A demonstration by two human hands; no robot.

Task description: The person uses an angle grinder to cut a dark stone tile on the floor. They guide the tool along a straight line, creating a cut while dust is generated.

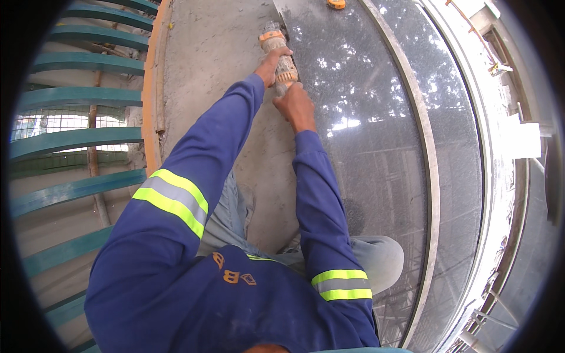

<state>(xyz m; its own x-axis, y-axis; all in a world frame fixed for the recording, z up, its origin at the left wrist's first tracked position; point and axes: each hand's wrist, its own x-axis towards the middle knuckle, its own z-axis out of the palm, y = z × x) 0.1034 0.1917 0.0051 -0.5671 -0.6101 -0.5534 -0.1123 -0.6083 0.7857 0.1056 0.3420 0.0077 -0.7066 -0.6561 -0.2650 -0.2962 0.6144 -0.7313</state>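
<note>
An angle grinder [286, 72], orange and dusty grey, lies along the left edge of a dark polished stone slab [365, 170], pointing away from me. My left hand [273, 66] is wrapped round the middle of its body. Closer to me, my right hand [296, 107] grips the rear end. The grinder's head is at the top of the view, beside a thin pale line that runs on along the slab's edge. I cannot make out its disc clearly, nor whether it spins. Both arms reach forward in blue sleeves with reflective bands.
Dusty grey concrete [206, 53] borders the slab on the left. Beyond it stand an orange edge beam [152, 88] and curved teal bars [82, 97] with gaps between them. A long pale strip [425, 129] crosses the slab. A small orange-and-black object [336, 3] sits at the far edge.
</note>
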